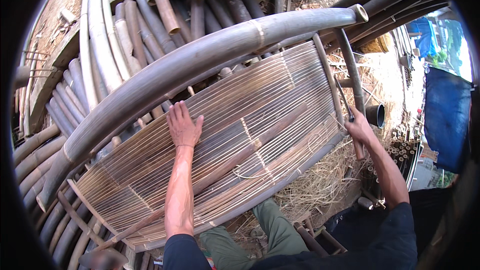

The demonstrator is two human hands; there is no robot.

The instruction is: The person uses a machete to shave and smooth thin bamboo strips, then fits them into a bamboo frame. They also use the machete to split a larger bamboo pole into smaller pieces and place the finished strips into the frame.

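A bamboo bench (220, 130) with a seat of thin slats lies slanted before me. My left hand (185, 124) rests flat on the slats near the far edge, fingers stretched and thumb apart. At the bench's right end my right hand (359, 127) grips a knife (342, 91); its narrow dark blade points up and away, beside the end rail. Most of the handle is hidden in my fist. A long bamboo stick (225, 167) lies diagonally across the slats. Beyond my left hand, a thick curved bamboo pole (210, 42) runs along the bench's far side.
Stacked bamboo poles (135, 20) fill the far left. More dark poles (395, 0) lie at the far right. Straw (320, 185) covers ground near my legs. Cut bamboo pieces (404, 147) are piled to the right, before a hanging blue tarp (447, 115).
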